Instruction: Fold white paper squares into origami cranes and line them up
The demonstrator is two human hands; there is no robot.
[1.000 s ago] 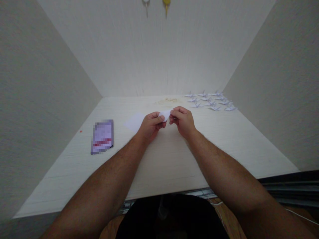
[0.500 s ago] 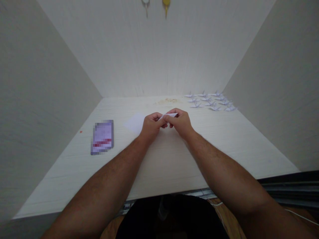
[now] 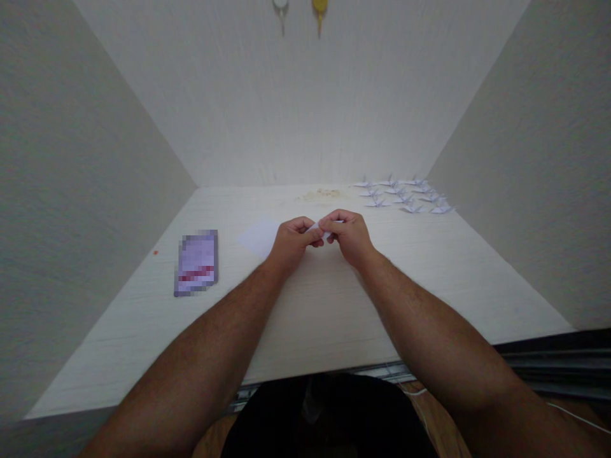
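A small piece of folded white paper (image 3: 314,227) is pinched between my two hands above the middle of the table. My left hand (image 3: 293,240) grips its left part with thumb and fingers. On the other side, my right hand (image 3: 347,232) is closed on it, thumb and forefinger pressed together. Most of the paper is hidden by the fingers, so its folds cannot be made out. Flat on the table just left of my left hand lies white paper (image 3: 258,236), partly covered by that hand.
Several folded white paper cranes (image 3: 402,198) stand in rows at the back right of the table (image 3: 315,318). To the left lies a blurred purple packet (image 3: 196,262). Walls close in the back and both sides; two hooks (image 3: 319,7) hang on the back wall.
My right hand has shifted slightly right, and its thumb has moved along the folded paper. Less of the paper shows above the fingers now. My left hand stays nearly in place.
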